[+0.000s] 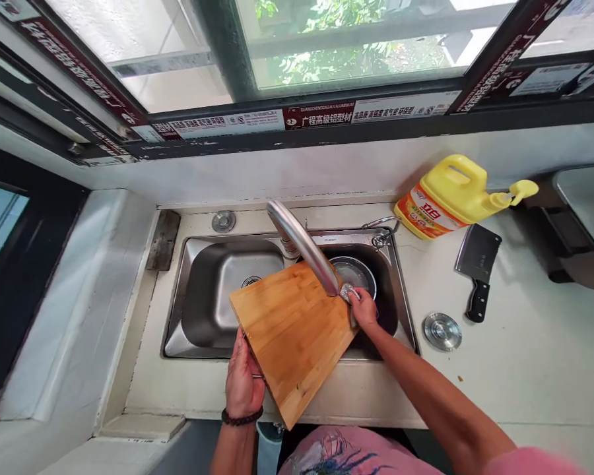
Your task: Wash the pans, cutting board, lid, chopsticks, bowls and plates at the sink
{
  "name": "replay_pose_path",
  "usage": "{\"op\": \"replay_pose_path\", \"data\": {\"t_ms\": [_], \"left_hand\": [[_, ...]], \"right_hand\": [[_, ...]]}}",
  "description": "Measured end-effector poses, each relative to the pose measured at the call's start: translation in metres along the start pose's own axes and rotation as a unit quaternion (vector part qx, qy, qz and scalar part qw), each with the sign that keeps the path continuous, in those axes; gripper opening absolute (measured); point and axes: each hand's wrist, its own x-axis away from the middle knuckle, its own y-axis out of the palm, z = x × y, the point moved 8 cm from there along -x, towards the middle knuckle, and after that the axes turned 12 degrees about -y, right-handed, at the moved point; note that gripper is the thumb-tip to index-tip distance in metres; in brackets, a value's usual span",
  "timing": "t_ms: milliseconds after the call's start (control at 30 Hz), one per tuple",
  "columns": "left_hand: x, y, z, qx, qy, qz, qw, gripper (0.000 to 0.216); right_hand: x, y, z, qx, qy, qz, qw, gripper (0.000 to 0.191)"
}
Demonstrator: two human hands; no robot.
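Note:
A wooden cutting board is held tilted over the front edge of a steel double sink. My left hand grips the board's lower left edge, fingers closed round it. My right hand is at the board's upper right corner, closed on a steel wool scrubber just below the end of the faucet spout. A metal bowl sits in the right basin behind the scrubber.
A yellow detergent jug lies on the counter at the right, with a cleaver in front of it. A round metal sink strainer lid rests right of the sink. The window frame runs along the back wall.

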Motion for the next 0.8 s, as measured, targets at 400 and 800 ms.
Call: {"op": "replay_pose_path", "data": {"t_ms": [400, 800], "left_hand": [[-0.005, 0.0, 0.004, 0.01, 0.014, -0.021, 1.0, 0.054], [-0.01, -0.018, -0.049, -0.01, -0.069, -0.013, 0.997, 0.058]], "right_hand": [[0.106, 0.059, -0.06, 0.008, -0.335, -0.146, 0.931, 0.035], [0.146, 0.08, -0.097, -0.011, -0.337, -0.209, 0.918, 0.046]]}}
